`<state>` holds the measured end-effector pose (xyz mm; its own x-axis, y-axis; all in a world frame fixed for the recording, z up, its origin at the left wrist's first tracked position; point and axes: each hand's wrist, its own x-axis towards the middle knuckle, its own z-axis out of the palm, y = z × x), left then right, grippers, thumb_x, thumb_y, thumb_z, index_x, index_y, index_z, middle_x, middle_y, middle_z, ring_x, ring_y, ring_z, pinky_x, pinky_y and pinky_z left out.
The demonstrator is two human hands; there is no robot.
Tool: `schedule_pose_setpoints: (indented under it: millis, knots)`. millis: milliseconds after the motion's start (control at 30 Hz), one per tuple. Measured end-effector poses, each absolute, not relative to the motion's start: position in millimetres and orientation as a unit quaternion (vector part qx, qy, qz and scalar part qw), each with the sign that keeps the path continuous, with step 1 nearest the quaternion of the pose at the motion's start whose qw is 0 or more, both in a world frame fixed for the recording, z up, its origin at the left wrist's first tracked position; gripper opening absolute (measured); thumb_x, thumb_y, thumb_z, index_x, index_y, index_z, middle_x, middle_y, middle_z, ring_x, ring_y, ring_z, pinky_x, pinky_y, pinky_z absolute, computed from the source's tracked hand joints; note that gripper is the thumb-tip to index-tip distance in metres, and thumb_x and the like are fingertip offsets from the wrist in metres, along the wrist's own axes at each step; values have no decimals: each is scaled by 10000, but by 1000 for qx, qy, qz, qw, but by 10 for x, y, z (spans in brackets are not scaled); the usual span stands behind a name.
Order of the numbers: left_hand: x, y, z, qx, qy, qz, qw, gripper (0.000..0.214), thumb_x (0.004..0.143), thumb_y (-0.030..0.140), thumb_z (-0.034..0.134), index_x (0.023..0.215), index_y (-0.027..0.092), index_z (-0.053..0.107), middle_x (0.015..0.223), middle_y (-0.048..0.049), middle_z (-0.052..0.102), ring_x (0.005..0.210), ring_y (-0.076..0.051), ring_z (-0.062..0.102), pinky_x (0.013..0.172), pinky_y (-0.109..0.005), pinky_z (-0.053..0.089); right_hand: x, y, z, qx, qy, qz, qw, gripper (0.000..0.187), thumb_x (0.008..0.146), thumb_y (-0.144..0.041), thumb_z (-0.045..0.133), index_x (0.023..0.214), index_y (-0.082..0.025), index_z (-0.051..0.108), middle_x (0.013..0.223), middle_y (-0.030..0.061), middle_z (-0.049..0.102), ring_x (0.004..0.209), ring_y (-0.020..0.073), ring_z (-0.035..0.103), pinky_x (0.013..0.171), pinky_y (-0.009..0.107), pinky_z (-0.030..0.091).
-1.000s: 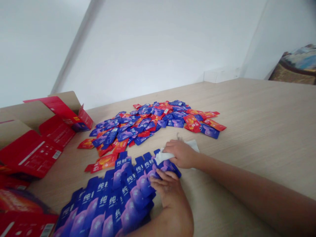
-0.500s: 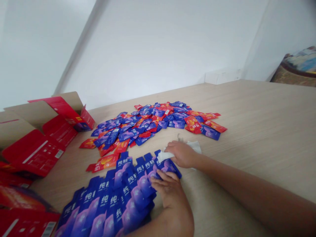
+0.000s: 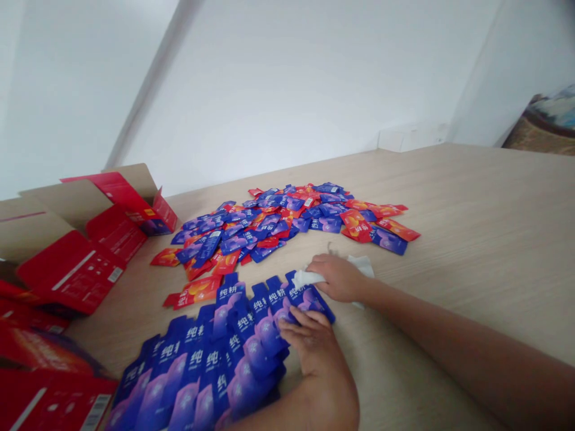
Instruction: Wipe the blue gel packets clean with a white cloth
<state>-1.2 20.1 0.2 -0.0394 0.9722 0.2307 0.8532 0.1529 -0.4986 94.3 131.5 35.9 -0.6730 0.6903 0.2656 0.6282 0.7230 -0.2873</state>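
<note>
Right hand (image 3: 339, 278) presses one white tissue (image 3: 309, 278), left hand (image 3: 309, 341) blue sachets (image 3: 202, 365).

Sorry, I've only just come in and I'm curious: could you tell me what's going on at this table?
A person is working at a wooden table. Their right hand presses a white tissue against the end of some overlapping blue sachets, and their left hand rests on those sachets. A loose heap of blue and red sachets lies beyond, with opened red boxes to the left.
</note>
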Motion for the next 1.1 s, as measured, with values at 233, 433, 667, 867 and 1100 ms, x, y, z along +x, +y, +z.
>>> schedule_pose_setpoints:
  millis: [233,433,667,867,1100]
  knots:
    - [18,176,-62,-638,-717,140,243,408,780,-22,404,1114,87,613,1183,-251,579,1010,-382,583,836,-573,460,794,1162,402,-282,-936,118,174,242,761,-228,555,986,-149,592,925,80,566,877,208,496,803,327,369]
    - [-21,195,-43,-637,-722,127,238,407,773,-35,407,1086,100,629,1190,-241,578,991,-364,599,811,-543,488,870,1270,344,-383,-908,86,145,276,770,-228,555,1033,-147,580,978,95,566,927,222,498,817,334,367]
    - [-8,206,-10,-642,-729,86,222,432,771,-68,370,1041,113,655,1164,-224,597,972,-365,607,774,-568,496,857,1208,446,-346,-906,95,223,294,772,-216,543,1054,-133,563,982,96,556,922,212,483,825,327,369]
    - [-1,206,-9,-645,-724,96,226,389,786,-37,394,1041,102,653,1123,-215,629,971,-358,610,782,-569,497,823,1188,416,-285,-940,118,145,246,753,-251,570,972,-146,610,916,74,577,863,199,506,798,310,371]
    - [8,193,26,-636,-721,96,259,380,777,-50,400,998,103,669,1133,-207,619,950,-355,618,759,-535,517,897,1269,398,-360,-912,101,170,269,778,-231,544,1024,-137,603,935,94,573,912,218,503,811,331,360]
